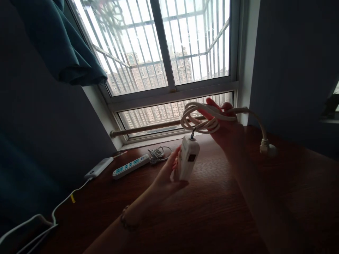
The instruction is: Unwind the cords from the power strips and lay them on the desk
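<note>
My left hand (169, 171) is closed around the lower part of a white power strip (189, 157), tilted above the table. A thick white cord (200, 120) leaves its top end and is gathered in several loose loops. My right hand (225, 123) grips these loops above and to the right of the strip, fingers partly hidden behind the cord. From that hand the cord's free end runs right and hangs down to a plug (266, 147).
On the brown wooden table (212, 218) lie a second power strip (131, 166) with blue sockets and its coiled cord (159, 153). Left of it, a white power bank (99, 167) has a cable attached. Behind are a barred window (164, 53) and a blue curtain (69, 49).
</note>
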A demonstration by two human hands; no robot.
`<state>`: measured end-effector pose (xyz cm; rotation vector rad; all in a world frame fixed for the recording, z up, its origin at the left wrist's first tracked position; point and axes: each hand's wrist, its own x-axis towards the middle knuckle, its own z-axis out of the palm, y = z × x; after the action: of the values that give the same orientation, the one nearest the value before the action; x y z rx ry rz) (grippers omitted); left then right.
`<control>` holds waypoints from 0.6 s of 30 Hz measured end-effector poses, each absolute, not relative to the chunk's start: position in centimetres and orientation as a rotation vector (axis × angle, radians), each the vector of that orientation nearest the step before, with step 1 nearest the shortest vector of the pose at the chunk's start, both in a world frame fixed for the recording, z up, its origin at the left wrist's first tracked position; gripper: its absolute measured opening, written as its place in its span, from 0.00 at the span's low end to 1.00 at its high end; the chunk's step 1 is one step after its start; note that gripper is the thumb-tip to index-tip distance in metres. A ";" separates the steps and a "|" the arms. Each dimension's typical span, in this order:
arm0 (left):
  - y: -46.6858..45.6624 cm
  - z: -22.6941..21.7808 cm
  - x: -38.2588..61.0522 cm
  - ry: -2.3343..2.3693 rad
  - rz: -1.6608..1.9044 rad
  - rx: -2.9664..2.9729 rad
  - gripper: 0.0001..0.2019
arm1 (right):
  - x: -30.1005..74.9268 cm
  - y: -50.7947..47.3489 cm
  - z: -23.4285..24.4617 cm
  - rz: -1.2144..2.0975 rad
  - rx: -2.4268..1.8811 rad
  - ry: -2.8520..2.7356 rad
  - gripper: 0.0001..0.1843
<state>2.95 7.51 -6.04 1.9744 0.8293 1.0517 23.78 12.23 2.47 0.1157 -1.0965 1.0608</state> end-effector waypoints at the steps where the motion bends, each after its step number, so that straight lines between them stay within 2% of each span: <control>1: 7.2 -5.4 1.7 0.788 0.964 1.907 0.45 | 24.0 12.8 2.1 1.119 0.135 -1.111 0.11; 5: 6.2 -3.8 -2.6 0.857 0.819 1.793 0.39 | 23.3 14.6 0.5 1.370 0.190 -1.175 0.15; 10: 5.5 -4.9 -7.0 1.215 0.817 1.942 0.32 | 19.0 16.2 -2.6 1.688 0.166 -1.256 0.20; 15: 4.7 -6.8 -11.4 1.435 0.721 2.029 0.32 | 12.7 18.5 -8.0 1.901 0.005 -1.046 0.16; 18: 4.3 -7.3 -13.6 1.665 0.622 2.140 0.31 | 8.8 19.4 -10.7 1.931 -0.121 -0.938 0.18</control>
<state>-13.64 4.26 -7.32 2.1400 1.6649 0.6219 8.78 19.43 -10.71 -0.1209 -0.9378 1.9308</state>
